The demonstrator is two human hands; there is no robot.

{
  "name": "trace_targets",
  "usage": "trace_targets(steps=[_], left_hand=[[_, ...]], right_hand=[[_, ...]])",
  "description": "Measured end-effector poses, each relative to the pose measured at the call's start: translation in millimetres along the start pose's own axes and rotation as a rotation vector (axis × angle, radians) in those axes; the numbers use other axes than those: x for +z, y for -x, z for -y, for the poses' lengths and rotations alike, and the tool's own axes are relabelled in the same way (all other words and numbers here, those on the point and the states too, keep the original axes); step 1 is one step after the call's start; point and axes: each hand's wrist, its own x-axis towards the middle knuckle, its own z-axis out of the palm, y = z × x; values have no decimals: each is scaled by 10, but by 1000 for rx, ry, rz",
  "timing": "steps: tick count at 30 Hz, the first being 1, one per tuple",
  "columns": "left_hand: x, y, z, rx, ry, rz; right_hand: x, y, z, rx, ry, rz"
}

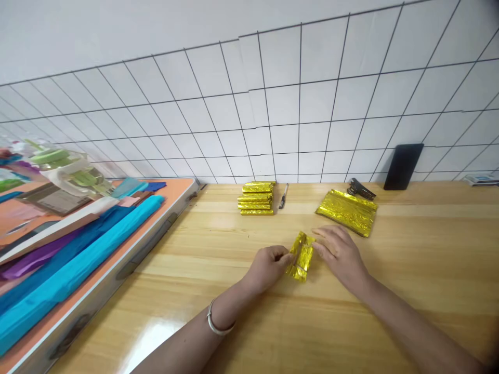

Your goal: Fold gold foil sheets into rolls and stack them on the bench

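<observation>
Near wood: the table (268,332) spreads out between the left forearm (187,335) and the right forearm (413,314), a decent wedge of room, with a patch of glare over on the left.
Bracelet (214,323): round the left forearm, a bit below the wrist.
Left hand (270,266): comes up slanting to the right, fingers curled under, thumb and forefinger pinching the left edge of the foil (302,263).
Right hand (339,251): angles in from the lower right, back of the hand up, fingers stretched loosely to the foil's upper right edge. Can't tell if it's really pinching or just touching.
Foil: small gold piece between the two hands, creased and shiny, sitting tilted, roughly mid-table. Can't tell how much of it rests on the wood.
Left side: the orange board (180,190) has a pale raised edge running off at a slant, well apart from the left hand, with a wide strip of wood between. Blue roll (74,283) lies along that edge.
Right side: gold sheets (348,211) lie flat just beyond the right hand, so it's tighter there.
Far row: gold rolls (256,199) stacked near the wall, knife (283,196) just beside them, clip (361,189) right behind the sheets.
Back edge: table meets the tiled wall (280,104), black slab (403,166) leaning on it.
</observation>
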Motion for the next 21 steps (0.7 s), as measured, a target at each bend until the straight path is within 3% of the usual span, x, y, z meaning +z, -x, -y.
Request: trace_targets(steps=[1,5,9,15,21], left_hand=[[35,-13,25,-66,121,-66],[155,1,38,-171,521,-195],[239,89,-49,-188,746,-181],[238,137,-157,-160,843,-145],[243,139,-79,-139,753,-143]], right_hand=[[3,20,92,-49,86,-32],[105,158,424,-334,338,105],[267,274,480,-418,523,151],[254,277,340,-470,578,144],[130,237,303,-493,449,175]])
